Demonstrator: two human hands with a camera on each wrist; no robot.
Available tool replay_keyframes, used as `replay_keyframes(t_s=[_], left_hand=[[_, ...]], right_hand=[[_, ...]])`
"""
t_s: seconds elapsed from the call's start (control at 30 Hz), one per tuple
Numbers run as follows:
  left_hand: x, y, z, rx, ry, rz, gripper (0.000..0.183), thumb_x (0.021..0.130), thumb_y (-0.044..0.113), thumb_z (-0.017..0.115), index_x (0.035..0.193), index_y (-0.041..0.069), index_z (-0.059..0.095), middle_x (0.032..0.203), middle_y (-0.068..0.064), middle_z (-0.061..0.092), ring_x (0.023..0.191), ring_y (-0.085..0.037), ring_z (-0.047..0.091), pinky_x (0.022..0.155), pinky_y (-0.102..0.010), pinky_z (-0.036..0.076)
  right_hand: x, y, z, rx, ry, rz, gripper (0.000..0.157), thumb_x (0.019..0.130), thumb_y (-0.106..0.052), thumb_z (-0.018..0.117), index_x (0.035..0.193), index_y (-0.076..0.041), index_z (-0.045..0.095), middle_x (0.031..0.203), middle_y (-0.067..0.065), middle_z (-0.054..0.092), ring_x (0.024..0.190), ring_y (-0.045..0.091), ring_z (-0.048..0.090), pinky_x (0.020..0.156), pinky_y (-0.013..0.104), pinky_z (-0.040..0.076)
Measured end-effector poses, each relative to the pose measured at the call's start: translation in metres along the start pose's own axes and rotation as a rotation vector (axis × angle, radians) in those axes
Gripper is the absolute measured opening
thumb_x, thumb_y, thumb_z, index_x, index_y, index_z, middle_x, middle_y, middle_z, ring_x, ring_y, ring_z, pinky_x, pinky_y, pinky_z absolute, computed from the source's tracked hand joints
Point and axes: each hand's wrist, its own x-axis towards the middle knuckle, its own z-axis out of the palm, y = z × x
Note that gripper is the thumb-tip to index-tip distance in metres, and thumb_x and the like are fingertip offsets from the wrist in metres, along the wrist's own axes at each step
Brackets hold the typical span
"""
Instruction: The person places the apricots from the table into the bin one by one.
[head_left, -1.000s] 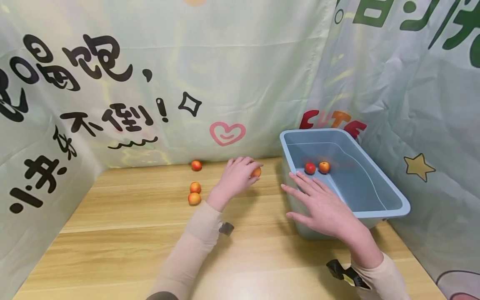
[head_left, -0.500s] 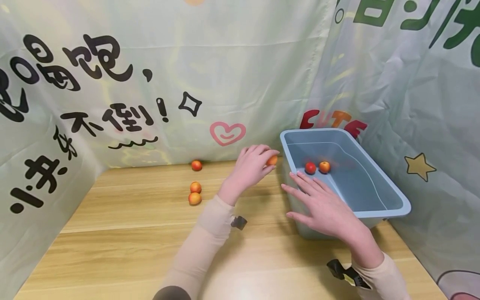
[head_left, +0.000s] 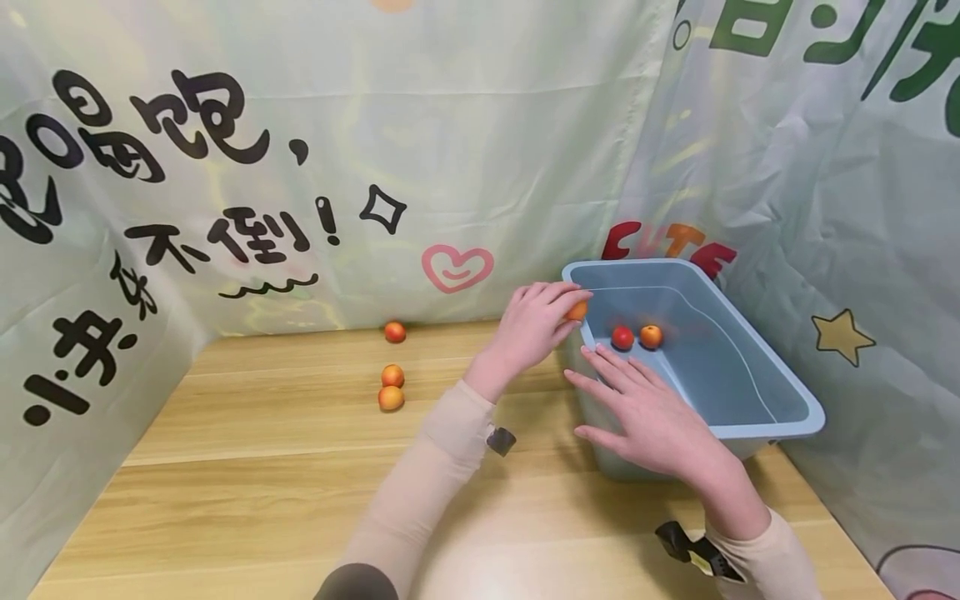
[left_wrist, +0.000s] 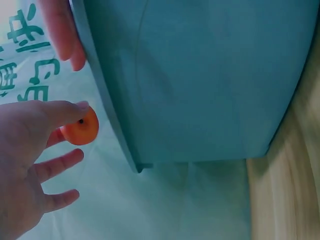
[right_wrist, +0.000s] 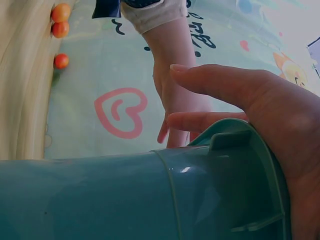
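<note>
My left hand (head_left: 528, 327) pinches a small round orange fruit (head_left: 577, 311) at the left rim of a blue-grey plastic bin (head_left: 750, 431). In the left wrist view the thumb and a finger grip this fruit, which has a dark spot on its side; the other fingers are spread. With fingers straight and spread, my right hand (head_left: 645, 412) lies over the bin's near left edge. Inside the bin are a red fruit (head_left: 622, 337) and an orange one (head_left: 651, 337). The bin's near wall is partly hidden by the right hand.
On the wooden table (head_left: 262, 483), left of the bin, are a red-orange fruit (head_left: 394, 332) near the back and two orange-yellow ones (head_left: 391, 398) touching each other. A printed cloth (head_left: 487, 167) hangs behind and on both sides.
My left hand has carried the orange fruit right and slightly up, from over the table to the bin's left rim. The right hand has stayed in place.
</note>
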Motion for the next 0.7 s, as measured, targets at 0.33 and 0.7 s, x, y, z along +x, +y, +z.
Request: replay_keyframes(t_s=[0.33,0.7], left_hand=[[0.009,0.006,0.011,-0.019,-0.023,0.035,0.043,0.093,0.032,0.065,0.135,0.026,0.057,0.138,0.009,0.058,0.119,-0.017,0.059,0.097,-0.035,0.047],[0.012,0.007,0.019,-0.049,-0.077,0.019,0.047,0.096,0.037,0.061,0.141,0.026,0.051,0.144,0.009,0.053,0.119,-0.015,0.059,0.093,-0.031,0.048]], right_hand=[[0.0,0.0,-0.001,-0.002,0.01,-0.014,0.068,0.086,-0.05,0.067,0.144,-0.02,0.049,0.157,0.011,0.036,0.146,0.034,0.031,0.114,0.055,0.028],[0.0,0.001,0.0,-0.009,0.021,-0.021,0.068,0.085,-0.049,0.069,0.144,-0.019,0.05,0.157,0.011,0.036,0.146,0.034,0.031,0.114,0.055,0.028]])
